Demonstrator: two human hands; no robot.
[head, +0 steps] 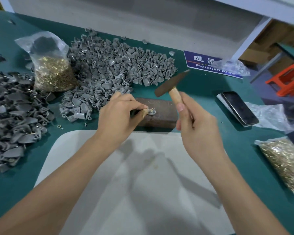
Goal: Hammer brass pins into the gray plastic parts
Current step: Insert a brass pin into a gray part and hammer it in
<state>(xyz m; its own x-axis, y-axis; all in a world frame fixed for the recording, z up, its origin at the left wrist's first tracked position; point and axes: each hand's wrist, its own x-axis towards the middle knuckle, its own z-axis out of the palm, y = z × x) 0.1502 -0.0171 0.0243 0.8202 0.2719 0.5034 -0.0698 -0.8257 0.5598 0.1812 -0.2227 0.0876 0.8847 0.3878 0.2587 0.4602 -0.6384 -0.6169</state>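
Note:
My left hand (120,114) pinches a small gray plastic part (151,113) against the top of a rusty metal block (159,114). A brass pin (152,109) stands in the part, just past my fingertips. My right hand (197,126) grips the wooden handle of a hammer (170,85), whose dark head is raised above and behind the block, blurred. A large pile of gray plastic parts (112,65) lies beyond my left hand. A clear bag of brass pins (53,72) stands at the pile's left side.
A darker heap of gray parts (12,116) fills the left of the green table (210,85). A phone (238,107) lies right of the block, and another bag of brass pins (285,163) at far right. A blue "Finished Area" sign (209,63) lies behind. A white sheet (134,184) covers the near table.

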